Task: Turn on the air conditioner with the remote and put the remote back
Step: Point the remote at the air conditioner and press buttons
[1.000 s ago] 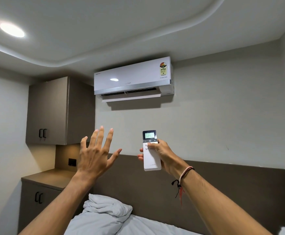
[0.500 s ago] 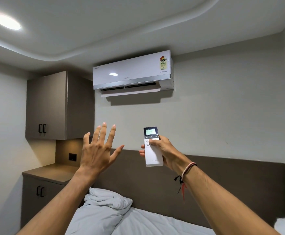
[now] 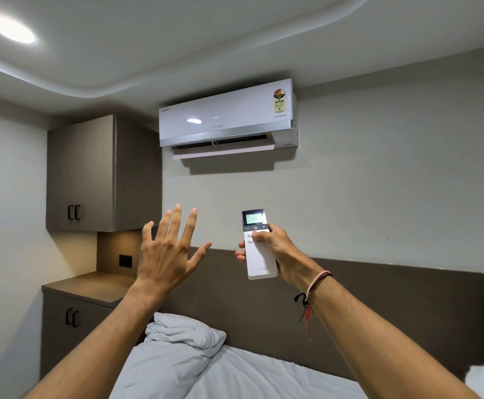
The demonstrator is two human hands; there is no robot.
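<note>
We hold the white remote (image 3: 258, 249) upright in our right hand (image 3: 275, 251), fingers wrapped around its body and the thumb lying across the upper buttons, just under the lit screen. It points up toward the air conditioner (image 3: 228, 119) mounted high on the wall. Compared with a second ago, two small lights now glow on the front panel of the unit, and its lower flap hangs further open beneath the vent. The remote's screen shows a figure, too small for us to read.

Our left hand (image 3: 168, 254) stays raised beside the remote, empty, palm away from us and fingers spread wide; it sits a little higher than before, its fingertips now above the top edge of the headboard (image 3: 393, 298). The right hand has barely shifted.

Below our arms lies the bed (image 3: 249, 375) with a rumpled white sheet. To the left, a wall cabinet (image 3: 91, 174) hangs above a brown tabletop (image 3: 91, 285).
</note>
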